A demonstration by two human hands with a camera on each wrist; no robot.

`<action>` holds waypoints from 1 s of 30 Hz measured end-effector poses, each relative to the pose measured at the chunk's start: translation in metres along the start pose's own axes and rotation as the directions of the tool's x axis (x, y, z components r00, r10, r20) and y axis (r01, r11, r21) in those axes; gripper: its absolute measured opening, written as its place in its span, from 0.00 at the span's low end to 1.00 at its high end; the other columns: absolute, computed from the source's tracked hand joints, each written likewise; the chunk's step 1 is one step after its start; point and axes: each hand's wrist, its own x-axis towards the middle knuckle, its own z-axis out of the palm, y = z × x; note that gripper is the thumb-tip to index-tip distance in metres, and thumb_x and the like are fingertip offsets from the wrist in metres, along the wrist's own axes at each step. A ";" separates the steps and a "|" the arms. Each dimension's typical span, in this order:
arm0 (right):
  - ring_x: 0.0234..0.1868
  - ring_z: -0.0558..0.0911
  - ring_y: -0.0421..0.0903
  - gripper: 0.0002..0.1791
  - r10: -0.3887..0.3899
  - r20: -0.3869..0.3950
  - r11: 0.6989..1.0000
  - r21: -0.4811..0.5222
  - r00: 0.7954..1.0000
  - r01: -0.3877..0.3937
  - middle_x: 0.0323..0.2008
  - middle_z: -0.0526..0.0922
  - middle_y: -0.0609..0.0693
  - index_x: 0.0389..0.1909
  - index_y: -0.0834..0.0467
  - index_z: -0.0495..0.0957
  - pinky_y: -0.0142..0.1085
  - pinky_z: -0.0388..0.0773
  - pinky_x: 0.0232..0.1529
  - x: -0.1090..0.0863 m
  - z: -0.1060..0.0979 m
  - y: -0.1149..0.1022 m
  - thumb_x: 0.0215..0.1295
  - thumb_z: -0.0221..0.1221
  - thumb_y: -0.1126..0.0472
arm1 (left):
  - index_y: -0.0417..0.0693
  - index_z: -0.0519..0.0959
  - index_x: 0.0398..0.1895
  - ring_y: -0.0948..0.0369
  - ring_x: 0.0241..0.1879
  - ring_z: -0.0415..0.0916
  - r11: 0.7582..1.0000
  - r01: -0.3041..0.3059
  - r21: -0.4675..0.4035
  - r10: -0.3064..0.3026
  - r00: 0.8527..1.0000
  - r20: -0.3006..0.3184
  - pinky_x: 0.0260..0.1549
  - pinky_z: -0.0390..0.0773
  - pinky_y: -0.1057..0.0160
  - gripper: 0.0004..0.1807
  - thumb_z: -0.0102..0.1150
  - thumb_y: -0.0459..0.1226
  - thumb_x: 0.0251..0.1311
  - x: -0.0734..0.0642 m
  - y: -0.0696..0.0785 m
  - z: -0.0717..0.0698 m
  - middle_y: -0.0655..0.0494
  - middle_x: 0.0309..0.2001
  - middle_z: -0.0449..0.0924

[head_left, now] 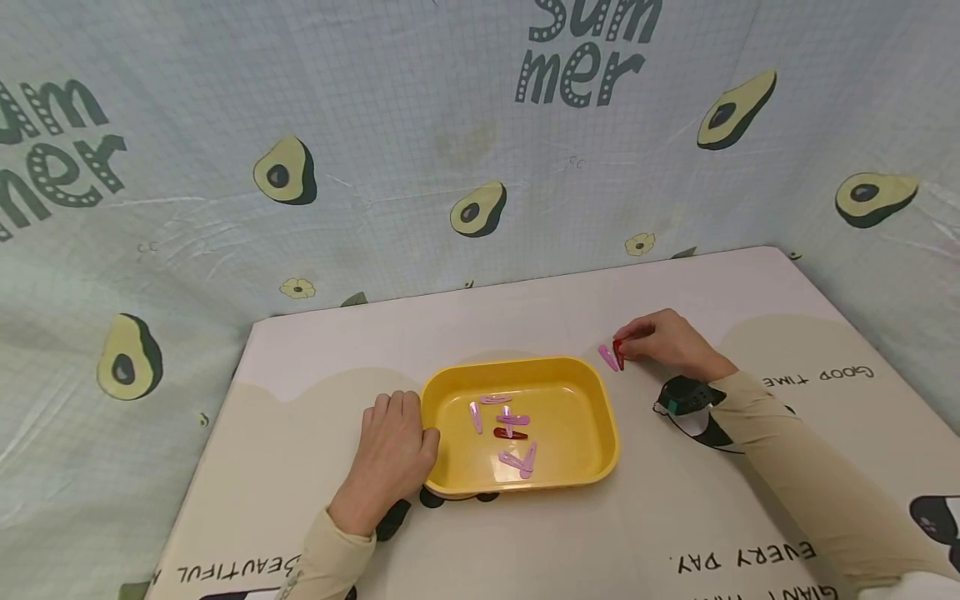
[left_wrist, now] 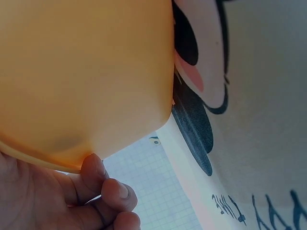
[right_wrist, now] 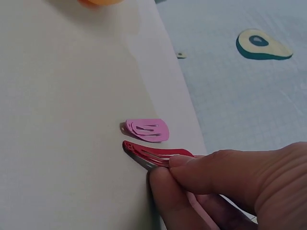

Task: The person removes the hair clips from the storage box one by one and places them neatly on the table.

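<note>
A yellow tray [head_left: 600, 433] stands on the table, several pink hair clips [head_left: 476, 417] and one red hair clip [head_left: 511, 433] lying in it. At its left rim, my left hand [head_left: 393, 454] grips the edge; the left wrist view has the fingertips [left_wrist: 93, 170] against the tray's outer wall [left_wrist: 96, 72]. To the right of the tray, my right hand [head_left: 667, 342] pinches another red hair clip [right_wrist: 148, 153] between thumb and forefinger, its rounded tip close over the table. Right beside that clip lies a pink hair clip [right_wrist: 148, 130].
The table is covered by a printed cloth [head_left: 300, 467] with dark lettering and cartoon shapes. Behind it hangs a pale curtain [head_left: 390, 167] with avocado prints, and it continues along both sides. A dark wrist device [head_left: 686, 396] is on the right wrist.
</note>
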 end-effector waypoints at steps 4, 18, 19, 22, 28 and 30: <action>0.42 0.84 0.45 0.14 -0.016 0.012 1.000 -0.003 1.000 0.016 0.47 0.89 0.58 0.50 0.62 0.86 0.35 0.85 0.49 0.001 -0.001 -0.002 0.67 0.64 0.60 | 0.40 0.69 0.32 0.55 0.31 0.55 1.000 0.004 -0.002 -0.004 1.000 0.006 0.36 0.54 0.60 0.06 0.53 0.35 0.60 0.000 0.000 0.000 0.52 0.26 0.60; 0.43 0.84 0.46 0.15 0.008 -0.016 0.999 -0.044 1.000 -0.009 0.47 0.90 0.57 0.50 0.60 0.87 0.38 0.83 0.50 0.001 0.000 -0.004 0.67 0.65 0.56 | 0.39 0.70 0.33 0.55 0.32 0.56 1.000 0.009 -0.003 -0.009 1.000 0.019 0.36 0.54 0.60 0.07 0.53 0.35 0.61 0.000 0.001 -0.001 0.52 0.27 0.61; 0.42 0.84 0.46 0.16 0.018 -0.015 0.999 -0.038 1.000 -0.019 0.47 0.89 0.58 0.50 0.60 0.87 0.39 0.83 0.51 0.001 -0.001 -0.004 0.68 0.64 0.55 | 0.39 0.70 0.33 0.55 0.32 0.56 1.000 0.009 -0.004 -0.009 1.000 0.018 0.36 0.54 0.60 0.07 0.53 0.35 0.61 0.000 0.001 -0.001 0.52 0.27 0.61; 0.42 0.86 0.44 0.18 0.045 -0.002 0.999 -0.003 0.999 -0.045 0.49 0.89 0.58 0.53 0.62 0.85 0.39 0.85 0.52 0.001 -0.002 -0.003 0.71 0.62 0.53 | 0.39 0.70 0.34 0.55 0.32 0.56 1.000 0.011 -0.007 -0.010 1.000 0.016 0.36 0.54 0.60 0.07 0.53 0.35 0.61 0.000 0.001 -0.001 0.52 0.27 0.61; 0.42 0.88 0.40 0.21 0.097 0.033 0.992 0.079 0.995 -0.100 0.49 0.89 0.58 0.57 0.65 0.82 0.36 0.86 0.53 0.002 -0.005 0.001 0.75 0.57 0.53 | 0.39 0.70 0.34 0.54 0.32 0.56 1.000 0.012 -0.006 -0.012 1.000 0.020 0.36 0.54 0.60 0.07 0.53 0.35 0.62 0.000 0.001 -0.001 0.52 0.27 0.61; 0.42 0.88 0.41 0.21 0.097 0.037 0.991 0.089 0.995 -0.100 0.49 0.89 0.58 0.58 0.66 0.81 0.35 0.85 0.52 0.001 -0.006 0.001 0.76 0.56 0.54 | 0.39 0.70 0.34 0.54 0.32 0.56 1.000 0.010 -0.005 -0.010 1.000 0.021 0.36 0.54 0.60 0.07 0.53 0.35 0.62 0.000 0.001 -0.001 0.52 0.27 0.61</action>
